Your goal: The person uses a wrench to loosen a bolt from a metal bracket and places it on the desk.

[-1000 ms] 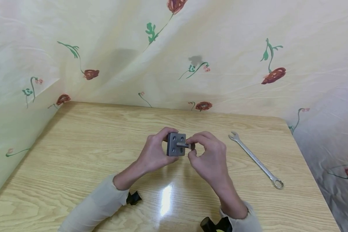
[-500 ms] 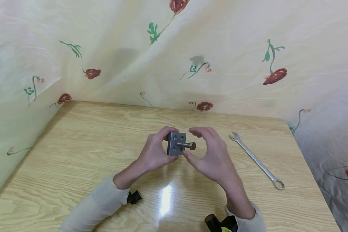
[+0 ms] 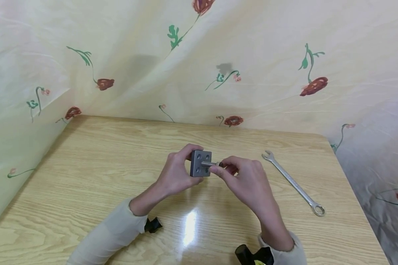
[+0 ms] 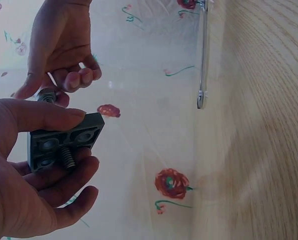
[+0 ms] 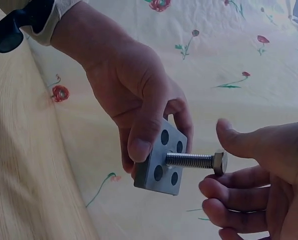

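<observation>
My left hand grips a small square grey metal plate by its edges, thumb on one side and fingers on the other. Several round holes show in the plate's face. A hex bolt runs through its middle; in the left wrist view a threaded end sticks out on the other side. Most of the shank stands out toward my right hand. That hand has its thumb and curled fingers about the bolt head, a finger against its underside in the right wrist view.
A combination wrench lies slantwise on the wood-grain table, right of my hands. Flower-printed cloth hangs behind and beside the table. Each wrist wears a black mount.
My right hand first held the bolt head, then spread its fingers off it, and now its thumb and fingers are back about it. The left hand and plate stay nearly still.
</observation>
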`<act>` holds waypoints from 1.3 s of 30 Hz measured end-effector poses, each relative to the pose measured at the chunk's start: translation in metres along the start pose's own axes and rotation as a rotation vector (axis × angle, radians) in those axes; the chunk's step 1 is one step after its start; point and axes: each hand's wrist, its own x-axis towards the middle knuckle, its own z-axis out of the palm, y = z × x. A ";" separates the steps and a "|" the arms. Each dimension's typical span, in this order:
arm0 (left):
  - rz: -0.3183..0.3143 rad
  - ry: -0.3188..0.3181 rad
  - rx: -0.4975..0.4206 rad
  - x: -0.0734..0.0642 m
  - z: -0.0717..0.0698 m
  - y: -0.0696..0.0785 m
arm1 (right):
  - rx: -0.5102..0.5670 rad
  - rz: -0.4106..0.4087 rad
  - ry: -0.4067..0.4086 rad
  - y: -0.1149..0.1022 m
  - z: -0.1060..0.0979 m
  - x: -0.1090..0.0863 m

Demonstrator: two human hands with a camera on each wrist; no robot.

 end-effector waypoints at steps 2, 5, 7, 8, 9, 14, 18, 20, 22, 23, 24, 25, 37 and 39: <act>0.002 0.001 0.006 0.000 0.000 0.000 | 0.003 -0.011 0.026 -0.001 0.001 0.000; 0.002 0.000 0.007 0.000 0.001 -0.001 | 0.009 -0.047 0.061 -0.001 0.003 -0.001; 0.001 -0.001 0.005 0.000 0.001 -0.001 | 0.019 -0.081 0.085 -0.001 0.003 -0.001; 0.001 -0.002 0.004 0.000 0.001 -0.001 | 0.021 -0.099 0.096 -0.001 0.004 -0.001; 0.001 -0.003 0.004 0.000 0.001 -0.001 | 0.023 -0.118 0.108 0.000 0.004 -0.001; 0.003 -0.010 0.005 0.000 0.001 -0.002 | 0.018 -0.191 0.166 0.001 0.006 -0.001; 0.003 -0.010 0.005 0.000 0.002 -0.002 | 0.035 -0.230 0.207 0.001 0.007 -0.002; 0.005 -0.008 0.003 0.000 0.002 -0.002 | 0.050 -0.251 0.224 0.001 0.008 -0.002; 0.008 -0.005 0.001 0.001 0.002 -0.002 | 0.062 -0.277 0.240 0.001 0.010 -0.002; 0.013 -0.002 0.001 0.000 0.002 -0.002 | 0.067 -0.290 0.245 0.001 0.010 -0.002; 0.016 -0.001 0.001 0.000 0.002 -0.002 | 0.070 -0.303 0.251 0.001 0.011 -0.001; 0.018 0.000 0.000 0.000 0.002 -0.002 | 0.078 -0.314 0.253 0.001 0.012 -0.001; 0.015 -0.005 -0.004 0.000 0.002 -0.003 | 0.097 -0.359 0.180 0.003 0.011 -0.001; 0.009 -0.008 -0.001 0.000 0.002 -0.002 | 0.091 -0.315 0.140 0.002 0.008 -0.001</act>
